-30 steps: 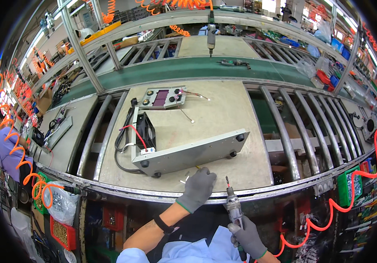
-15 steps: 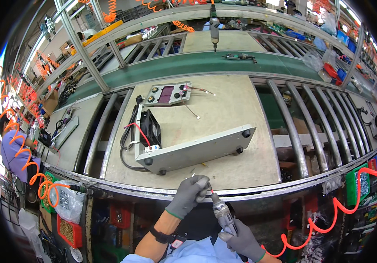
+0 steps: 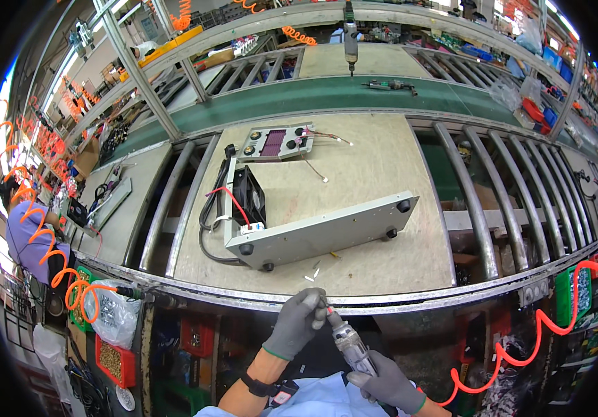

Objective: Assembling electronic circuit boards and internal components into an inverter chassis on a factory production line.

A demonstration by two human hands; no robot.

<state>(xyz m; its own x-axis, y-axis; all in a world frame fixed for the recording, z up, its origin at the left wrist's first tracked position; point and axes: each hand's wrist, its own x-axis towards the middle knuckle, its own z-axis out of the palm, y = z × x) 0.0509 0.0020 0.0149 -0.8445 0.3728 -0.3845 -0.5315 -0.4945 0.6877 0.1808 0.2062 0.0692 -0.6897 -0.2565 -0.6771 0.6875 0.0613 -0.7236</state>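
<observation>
Your gloved left hand (image 3: 293,325) had come back from beside the grey metal chassis (image 3: 323,235) to the tip of the power screwdriver (image 3: 349,342), its fingertips pinched closed there; whether a screw sat between them, you couldn't tell. Your right hand (image 3: 391,384) was wrapped round the driver's body, below the bench edge. Work was thus at the bit, judging by both hands, while the chassis lay untouched on the pale benchtop (image 3: 403,271), cooling fan (image 3: 249,197) at its left end.
</observation>
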